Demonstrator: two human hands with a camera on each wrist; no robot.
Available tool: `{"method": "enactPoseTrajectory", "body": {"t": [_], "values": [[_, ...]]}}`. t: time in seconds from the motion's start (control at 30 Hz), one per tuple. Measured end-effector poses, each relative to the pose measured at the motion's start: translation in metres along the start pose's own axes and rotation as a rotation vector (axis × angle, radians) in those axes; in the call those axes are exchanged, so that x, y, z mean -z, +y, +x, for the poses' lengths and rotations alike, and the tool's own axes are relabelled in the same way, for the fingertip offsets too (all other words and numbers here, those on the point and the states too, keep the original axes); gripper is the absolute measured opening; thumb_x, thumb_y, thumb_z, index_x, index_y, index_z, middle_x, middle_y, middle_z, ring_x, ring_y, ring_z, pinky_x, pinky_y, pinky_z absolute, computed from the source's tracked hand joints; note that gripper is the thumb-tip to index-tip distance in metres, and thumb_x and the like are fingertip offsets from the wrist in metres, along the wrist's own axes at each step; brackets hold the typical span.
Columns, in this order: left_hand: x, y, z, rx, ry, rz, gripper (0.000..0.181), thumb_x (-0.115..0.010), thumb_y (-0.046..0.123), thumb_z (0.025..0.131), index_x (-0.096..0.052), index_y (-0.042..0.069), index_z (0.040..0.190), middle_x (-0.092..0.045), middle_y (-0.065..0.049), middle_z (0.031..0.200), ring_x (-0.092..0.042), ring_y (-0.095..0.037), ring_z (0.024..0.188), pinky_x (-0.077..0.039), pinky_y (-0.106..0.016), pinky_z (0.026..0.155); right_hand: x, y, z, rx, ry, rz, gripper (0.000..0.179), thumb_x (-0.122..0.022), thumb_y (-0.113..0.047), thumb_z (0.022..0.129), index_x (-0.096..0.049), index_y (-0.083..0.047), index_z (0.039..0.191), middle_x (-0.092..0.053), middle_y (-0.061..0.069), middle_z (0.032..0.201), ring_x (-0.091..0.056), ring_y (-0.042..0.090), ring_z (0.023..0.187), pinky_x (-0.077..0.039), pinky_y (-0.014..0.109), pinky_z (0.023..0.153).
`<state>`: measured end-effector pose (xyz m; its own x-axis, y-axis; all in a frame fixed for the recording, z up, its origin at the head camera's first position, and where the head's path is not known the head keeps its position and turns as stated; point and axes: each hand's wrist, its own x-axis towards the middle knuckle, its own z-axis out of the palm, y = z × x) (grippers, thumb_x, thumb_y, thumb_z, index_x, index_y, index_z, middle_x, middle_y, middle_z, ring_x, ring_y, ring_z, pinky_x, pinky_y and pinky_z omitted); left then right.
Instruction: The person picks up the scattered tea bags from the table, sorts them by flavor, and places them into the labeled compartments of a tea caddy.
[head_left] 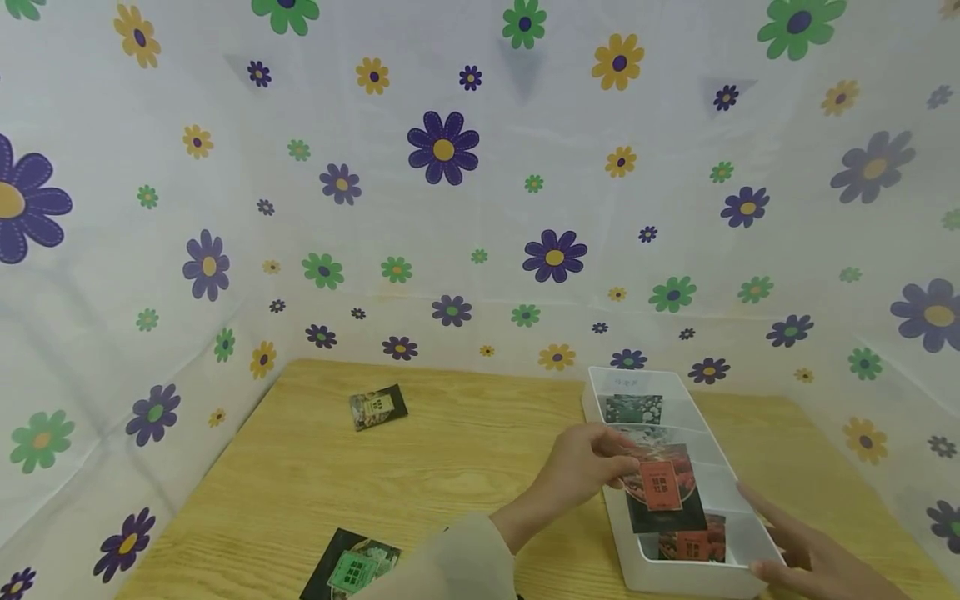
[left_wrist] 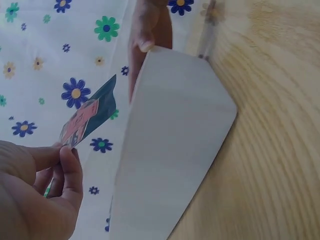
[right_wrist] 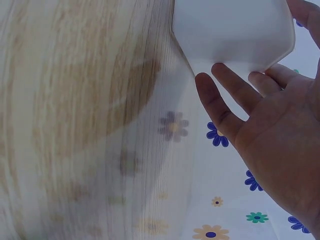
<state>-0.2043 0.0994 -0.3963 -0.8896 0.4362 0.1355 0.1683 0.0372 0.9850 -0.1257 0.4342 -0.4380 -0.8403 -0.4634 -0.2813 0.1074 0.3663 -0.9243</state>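
A red-and-black tea sachet [head_left: 667,492] is pinched between the thumb and fingers of my left hand [head_left: 573,467], above a white divided box [head_left: 622,533]. The left wrist view shows the pinched sachet [left_wrist: 82,117] tilted beside the box. At the box's near right corner, my right hand [head_left: 817,554] holds on, thumb at the near end and fingers along the side. In the right wrist view its fingers [right_wrist: 235,90] touch the outer wall. Inside the box, another red sachet [head_left: 693,542] lies in the near compartment and a dark green sachet [head_left: 633,408] in the far one.
A dark sachet with a yellowish label [head_left: 378,407] lies at the table's back left. Nearer, a green-labelled sachet [head_left: 356,567] is partly covered by the left sleeve [head_left: 457,558]. Flower-printed white cloth [head_left: 495,200] surrounds the wooden table [head_left: 450,467] on its back and sides.
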Motion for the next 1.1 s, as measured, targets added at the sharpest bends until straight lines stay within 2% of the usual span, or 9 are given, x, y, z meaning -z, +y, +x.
{"method": "enactPoseTrajectory", "body": {"t": [0.13, 0.27, 0.33, 0.43, 0.6, 0.7, 0.83, 1.0, 1.1], "values": [[-0.018, -0.001, 0.001, -0.033, 0.052, 0.011, 0.009, -0.078, 0.002, 0.091, -0.077, 0.007, 0.099, -0.074, 0.006, 0.083, -0.063, -0.003, 0.060, -0.057, -0.022, 0.059, 0.000, 0.001, 0.000, 0.005, -0.005, 0.004, 0.075, -0.037, -0.019, 0.115, 0.023, -0.020, 0.160, -0.003, 0.051, 0.154, -0.065, 0.033, 0.119, -0.059, 0.050, 0.087], [-0.028, -0.004, 0.001, -0.018, 0.067, 0.035, 0.010, -0.078, 0.001, 0.091, -0.076, 0.009, 0.096, -0.071, 0.007, 0.079, -0.061, -0.003, 0.058, -0.055, -0.021, 0.055, 0.002, 0.001, -0.001, 0.011, -0.014, 0.019, 0.074, -0.036, -0.019, 0.115, 0.023, -0.023, 0.160, -0.008, 0.051, 0.154, -0.067, 0.026, 0.116, -0.059, 0.049, 0.087], [-0.031, -0.006, 0.002, -0.004, 0.066, 0.047, 0.010, -0.078, 0.001, 0.090, -0.076, 0.010, 0.095, -0.070, 0.008, 0.077, -0.060, -0.003, 0.056, -0.054, -0.020, 0.053, 0.003, 0.002, -0.001, 0.023, -0.026, 0.024, 0.074, -0.035, -0.018, 0.115, 0.024, -0.023, 0.159, -0.006, 0.052, 0.153, -0.068, 0.022, 0.115, -0.059, 0.049, 0.087], [-0.035, -0.009, 0.003, -0.002, 0.045, 0.094, 0.011, -0.079, 0.002, 0.090, -0.075, 0.011, 0.094, -0.068, 0.011, 0.075, -0.057, -0.003, 0.052, -0.052, -0.019, 0.049, 0.003, 0.002, -0.001, 0.019, -0.021, 0.008, 0.074, -0.035, -0.018, 0.115, 0.024, -0.023, 0.159, -0.001, 0.052, 0.153, -0.068, 0.021, 0.115, -0.059, 0.048, 0.087], [-0.041, -0.011, -0.001, -0.030, -0.025, 0.177, 0.007, -0.077, 0.005, 0.092, -0.075, 0.012, 0.093, -0.066, 0.015, 0.073, -0.051, -0.001, 0.047, -0.046, -0.017, 0.045, 0.002, 0.002, 0.001, -0.010, 0.002, -0.009, 0.074, -0.037, -0.022, 0.115, 0.021, -0.020, 0.160, -0.004, 0.051, 0.155, -0.066, 0.028, 0.116, -0.059, 0.047, 0.087], [-0.042, -0.010, -0.005, -0.094, -0.048, 0.271, 0.004, -0.077, 0.009, 0.093, -0.076, 0.012, 0.094, -0.068, 0.016, 0.077, -0.053, 0.005, 0.055, -0.046, -0.014, 0.050, 0.001, 0.001, 0.000, -0.008, -0.001, -0.009, 0.074, -0.037, -0.021, 0.115, 0.021, -0.019, 0.159, -0.003, 0.051, 0.155, -0.066, 0.030, 0.117, -0.059, 0.048, 0.087], [-0.043, -0.009, -0.009, -0.201, -0.022, 0.440, 0.002, -0.077, 0.015, 0.094, -0.079, 0.015, 0.093, -0.069, 0.018, 0.081, -0.052, 0.012, 0.067, -0.045, -0.008, 0.059, 0.002, 0.000, 0.001, -0.037, 0.007, -0.015, 0.075, -0.038, -0.022, 0.115, 0.021, -0.017, 0.159, -0.006, 0.052, 0.154, -0.064, 0.036, 0.116, -0.060, 0.047, 0.086], [-0.049, -0.010, -0.015, -0.223, 0.056, 0.596, 0.004, -0.080, 0.026, 0.092, -0.082, 0.023, 0.090, -0.068, 0.023, 0.074, -0.046, 0.016, 0.062, -0.038, -0.007, 0.057, 0.004, 0.003, 0.002, -0.048, -0.003, -0.020, 0.074, -0.038, -0.023, 0.115, 0.022, -0.014, 0.158, -0.010, 0.051, 0.153, -0.059, 0.041, 0.121, -0.059, 0.047, 0.088], [-0.051, -0.012, -0.019, -0.234, 0.107, 0.650, 0.005, -0.082, 0.030, 0.090, -0.082, 0.028, 0.086, -0.067, 0.025, 0.072, -0.045, 0.016, 0.065, -0.035, -0.009, 0.057, 0.005, 0.004, 0.002, -0.038, -0.017, 0.000, 0.074, -0.037, -0.022, 0.115, 0.022, -0.016, 0.158, -0.012, 0.051, 0.153, -0.059, 0.042, 0.122, -0.059, 0.048, 0.089]]}}
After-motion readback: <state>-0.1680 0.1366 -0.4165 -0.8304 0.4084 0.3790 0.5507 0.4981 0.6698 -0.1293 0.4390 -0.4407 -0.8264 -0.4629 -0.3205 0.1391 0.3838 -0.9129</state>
